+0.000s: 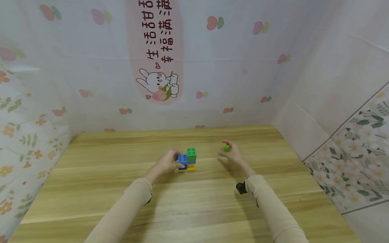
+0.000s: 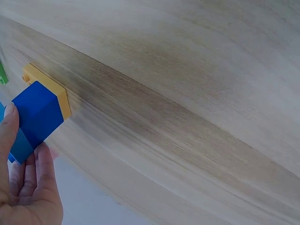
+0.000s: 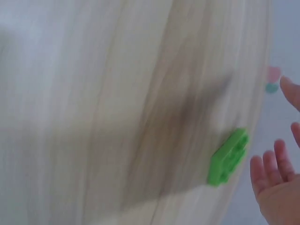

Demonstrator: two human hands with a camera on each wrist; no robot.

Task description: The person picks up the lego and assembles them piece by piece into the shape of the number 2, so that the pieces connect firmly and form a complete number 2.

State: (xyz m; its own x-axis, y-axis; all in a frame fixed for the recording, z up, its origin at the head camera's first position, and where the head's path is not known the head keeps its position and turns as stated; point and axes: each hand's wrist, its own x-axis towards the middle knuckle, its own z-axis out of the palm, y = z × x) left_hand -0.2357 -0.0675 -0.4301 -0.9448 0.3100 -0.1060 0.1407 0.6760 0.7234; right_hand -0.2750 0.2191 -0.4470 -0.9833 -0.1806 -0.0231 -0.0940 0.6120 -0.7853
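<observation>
A small stack of toy building bricks stands on the table, with a yellow base plate (image 1: 190, 167), a dark blue brick (image 2: 38, 105), a lighter blue brick (image 1: 182, 158) and a green brick (image 1: 191, 154) on top. My left hand (image 1: 165, 162) grips the stack from its left side; in the left wrist view the thumb and fingers hold the blue bricks. To the right lies a flat lime-green studded brick (image 3: 227, 157). Over it hovers my right hand (image 1: 234, 155), fingers spread and apart from the brick in the right wrist view.
The wooden table (image 1: 194, 206) ends at a patterned curtain (image 1: 194, 74) at the back, with more printed sheets on both sides. A dark object (image 1: 241, 188) shows beside the right cuff.
</observation>
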